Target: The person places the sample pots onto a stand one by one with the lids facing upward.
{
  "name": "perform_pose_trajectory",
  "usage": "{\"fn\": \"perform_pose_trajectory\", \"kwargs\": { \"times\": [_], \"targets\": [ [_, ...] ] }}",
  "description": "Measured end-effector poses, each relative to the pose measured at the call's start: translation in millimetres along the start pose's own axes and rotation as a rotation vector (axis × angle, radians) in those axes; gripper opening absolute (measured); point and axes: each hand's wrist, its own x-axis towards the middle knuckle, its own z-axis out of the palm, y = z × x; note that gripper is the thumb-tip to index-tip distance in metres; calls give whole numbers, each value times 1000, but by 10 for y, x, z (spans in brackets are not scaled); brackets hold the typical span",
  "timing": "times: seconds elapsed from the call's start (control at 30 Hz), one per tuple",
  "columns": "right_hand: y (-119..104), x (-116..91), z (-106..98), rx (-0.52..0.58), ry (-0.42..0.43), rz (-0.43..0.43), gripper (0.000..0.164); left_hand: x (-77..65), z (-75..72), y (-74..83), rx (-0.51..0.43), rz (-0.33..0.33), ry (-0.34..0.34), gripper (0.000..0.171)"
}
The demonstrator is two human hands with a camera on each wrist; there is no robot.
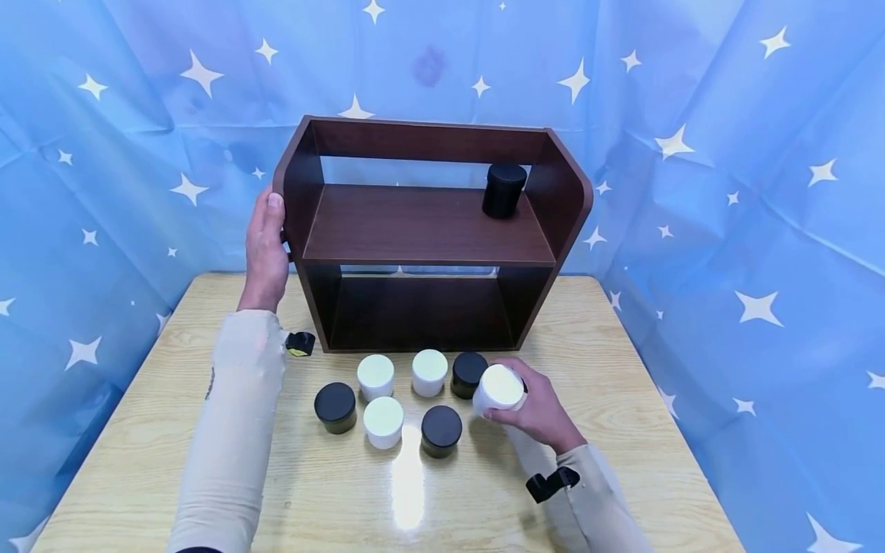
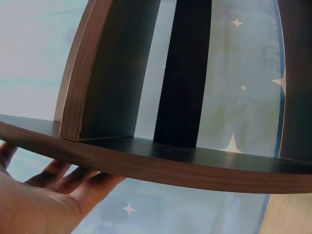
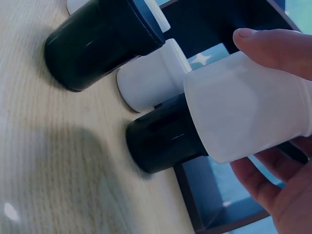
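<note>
My right hand holds a white lidded jar between thumb and fingers. In the right wrist view the white jar is tilted, its base above the table and overlapping a black jar. The left hand rests against the outer left side of a dark brown two-tier shelf. Its fingers lie extended along the side panel in the left wrist view. On the upper tier, near the right wall, stands one black jar.
Before the shelf, three white jars, such as the front one, stand among three black jars, including the leftmost and the nearest. The wooden table is bordered by a blue star-patterned curtain.
</note>
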Motion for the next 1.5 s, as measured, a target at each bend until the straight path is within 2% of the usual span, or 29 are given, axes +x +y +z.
{"fn": "perform_pose_trajectory", "kwargs": {
  "times": [0.23, 0.53, 0.67, 1.0, 1.37, 1.5],
  "targets": [
    [-45, 39, -39, 0, 19, 12, 76, 12, 1, -10, -4, 0, -1, 49],
    [-107, 71, -93, 4, 27, -28, 76, 157, -33, -234, -15, 18, 10, 48],
    [-119, 78, -112, 5, 38, -33, 73, 196, -40, -281, 1, 20, 18, 48],
    [-116, 94, -167, 0, 36, -52, 73, 188, -33, -284, 4, 16, 25, 48],
    [-149, 129, -222, 22, 39, -58, 72, 134, -18, -199, 0, 15, 25, 48],
    [-178, 139, -234, 31, 45, -65, 73, 144, -21, -221, 3, 14, 27, 48]
  ]
}}
